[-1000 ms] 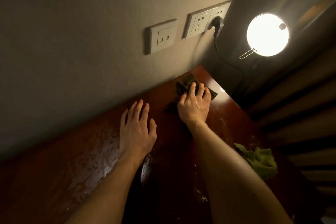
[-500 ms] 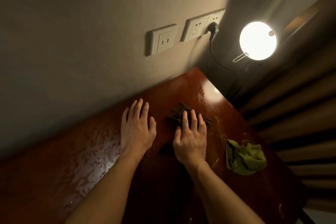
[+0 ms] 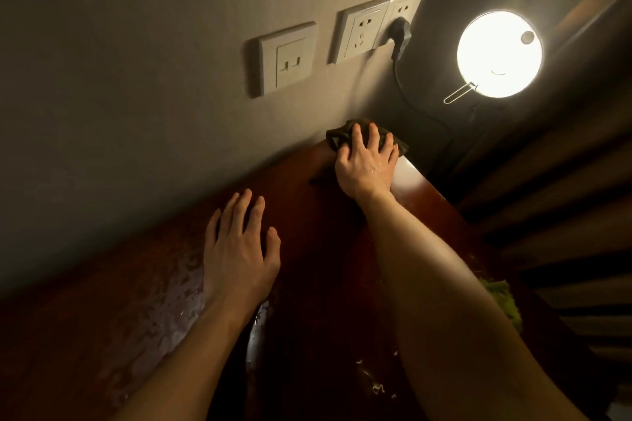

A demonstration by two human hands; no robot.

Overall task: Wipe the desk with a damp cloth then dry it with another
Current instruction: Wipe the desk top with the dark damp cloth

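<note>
A reddish-brown wooden desk (image 3: 307,249) runs along the wall, with wet streaks on its left part. My right hand (image 3: 367,164) presses a dark cloth (image 3: 338,137) flat onto the desk's far corner, right against the wall; its fingers are spread over the cloth. My left hand (image 3: 239,253) rests flat on the desk with fingers apart, holding nothing. A green cloth (image 3: 502,301) lies near the desk's right edge, mostly hidden behind my right forearm.
Two wall socket plates (image 3: 284,60) sit above the desk, one with a black plug (image 3: 400,36) and cable hanging down. A bright round lamp (image 3: 499,53) glows at the right. Dark slats (image 3: 564,232) stand beyond the desk's right edge.
My right hand has pushed the dark cloth from the middle of the desk back to the far corner by the wall. My left hand has stayed flat in place.
</note>
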